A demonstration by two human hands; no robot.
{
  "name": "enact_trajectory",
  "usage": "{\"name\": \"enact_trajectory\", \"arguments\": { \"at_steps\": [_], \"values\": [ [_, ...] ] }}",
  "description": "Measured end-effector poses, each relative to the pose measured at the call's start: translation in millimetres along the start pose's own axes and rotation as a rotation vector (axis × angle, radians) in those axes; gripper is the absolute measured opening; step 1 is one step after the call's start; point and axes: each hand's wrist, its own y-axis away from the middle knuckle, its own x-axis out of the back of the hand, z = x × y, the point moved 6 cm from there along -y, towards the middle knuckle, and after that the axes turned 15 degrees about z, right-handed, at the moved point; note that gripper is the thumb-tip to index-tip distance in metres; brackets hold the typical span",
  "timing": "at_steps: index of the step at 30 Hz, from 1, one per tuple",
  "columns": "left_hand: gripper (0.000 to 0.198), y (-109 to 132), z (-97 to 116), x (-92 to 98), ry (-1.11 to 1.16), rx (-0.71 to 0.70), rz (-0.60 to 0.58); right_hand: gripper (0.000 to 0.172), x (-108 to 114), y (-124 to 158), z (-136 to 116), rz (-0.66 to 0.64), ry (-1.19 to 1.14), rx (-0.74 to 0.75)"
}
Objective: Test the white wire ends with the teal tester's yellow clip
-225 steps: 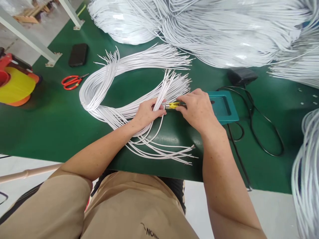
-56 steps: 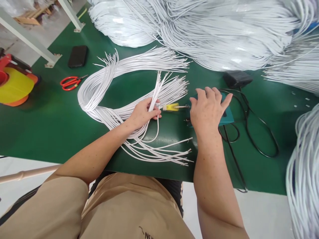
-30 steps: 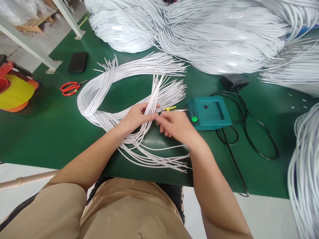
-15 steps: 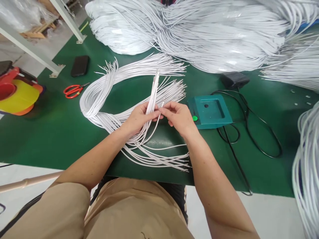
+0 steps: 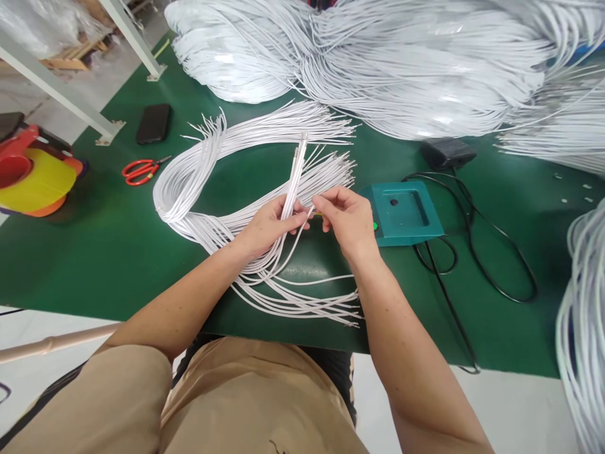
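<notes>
My left hand (image 5: 269, 224) is closed around a small bunch of white wires (image 5: 295, 170) whose ends stick up and away from me. My right hand (image 5: 347, 217) pinches a single white wire right beside the left thumb. Both hands sit over a looped bundle of white wires (image 5: 189, 170) lying on the green table (image 5: 94, 239). More loose wire ends (image 5: 321, 302) fan out near the front edge. A teal box with a green button (image 5: 406, 211) stands just right of my right hand.
Large heaps of white wire (image 5: 378, 57) cover the back of the table, and another hangs at the right edge (image 5: 586, 302). Red scissors (image 5: 139, 169) and a black phone (image 5: 154, 123) lie at the back left. Black cable (image 5: 477, 252) loops from a black adapter (image 5: 447, 151).
My right hand left the teal box, came back to the left hand and pinched one wire. The left hand lifted its bunch of wires more upright. The yellow-handled tool is now hidden behind my right hand.
</notes>
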Motion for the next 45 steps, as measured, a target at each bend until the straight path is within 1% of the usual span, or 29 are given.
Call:
{"name": "enact_trajectory", "arguments": {
  "at_steps": [2, 7, 9, 13, 14, 16, 19, 21, 22, 24, 25, 26, 27, 28, 29, 32, 33, 34, 35, 39, 41, 43, 45],
  "values": [
    [0.034, -1, 0, 0.1, 0.027, 0.010, 0.031, 0.020, -3, 2, 0, -0.028, 0.014, -0.005],
    [0.038, -2, 2, 4.1, 0.014, -0.062, 0.120, 0.012, -9, 4, 1, -0.100, -0.016, -0.044],
    [0.038, -2, 4, 5.2, 0.000, -0.095, 0.133, 0.011, -11, 4, 5, -0.127, -0.085, -0.124],
    [0.040, -1, 7, 5.1, 0.012, -0.124, 0.126, 0.016, -14, 8, 16, -0.166, -0.241, -0.367],
    [0.040, -1, 8, 4.9, 0.021, -0.130, 0.123, 0.018, -15, 8, 17, -0.171, -0.259, -0.399],
    [0.040, 0, 9, 4.9, 0.028, -0.144, 0.118, 0.019, -16, 9, 18, -0.160, -0.257, -0.394],
    [0.038, 0, 8, 4.8, 0.026, -0.162, 0.103, 0.015, -13, 7, 13, -0.095, -0.182, -0.277],
    [0.036, -1, 8, 4.3, 0.005, -0.172, 0.087, 0.011, -9, 6, 10, -0.052, -0.066, -0.161],
    [0.034, -1, 8, 4.1, -0.018, -0.177, 0.082, 0.008, -7, 6, 6, -0.027, 0.022, -0.069],
    [0.031, -1, 9, 4.0, -0.085, -0.197, 0.080, 0.005, -2, 6, -5, 0.041, 0.224, 0.176],
    [0.030, -1, 10, 4.1, -0.117, -0.212, 0.081, 0.005, -1, 8, -10, 0.076, 0.305, 0.294],
    [0.030, -1, 12, 4.2, -0.138, -0.228, 0.080, 0.007, 0, 10, -14, 0.100, 0.349, 0.371],
    [0.029, -1, 14, 4.1, -0.144, -0.240, 0.073, 0.007, 0, 10, -15, 0.108, 0.348, 0.386],
    [0.030, 0, 15, 3.8, -0.134, -0.243, 0.055, 0.007, 0, 10, -13, 0.100, 0.305, 0.335],
    [0.031, 0, 16, 3.3, -0.111, -0.233, 0.029, 0.005, -1, 10, -9, 0.078, 0.228, 0.235],
    [0.038, 0, 14, 2.1, -0.003, -0.150, -0.057, 0.007, -10, 10, 6, -0.038, -0.055, -0.132],
    [0.040, -1, 13, 2.0, 0.029, -0.120, -0.078, 0.008, -14, 11, 9, -0.076, -0.119, -0.211],
    [0.041, -1, 11, 2.2, 0.055, -0.095, -0.092, 0.009, -16, 12, 9, -0.101, -0.152, -0.246],
    [0.042, -2, 10, 2.3, 0.075, -0.076, -0.103, 0.010, -17, 12, 9, -0.111, -0.154, -0.244],
    [0.043, -3, 6, 1.7, 0.100, -0.052, -0.134, 0.009, -14, 9, 5, -0.095, -0.043, -0.135],
    [0.041, -2, 5, 1.5, 0.092, -0.060, -0.139, 0.009, -13, 8, 6, -0.123, -0.044, -0.158],
    [0.038, -2, 6, 2.0, 0.062, -0.075, -0.128, 0.013, -12, 8, 6, -0.141, -0.086, -0.199],
    [0.037, -1, 7, 3.0, 0.013, -0.097, -0.109, 0.016, -9, 7, 5, -0.126, -0.111, -0.215]
  ]
}}
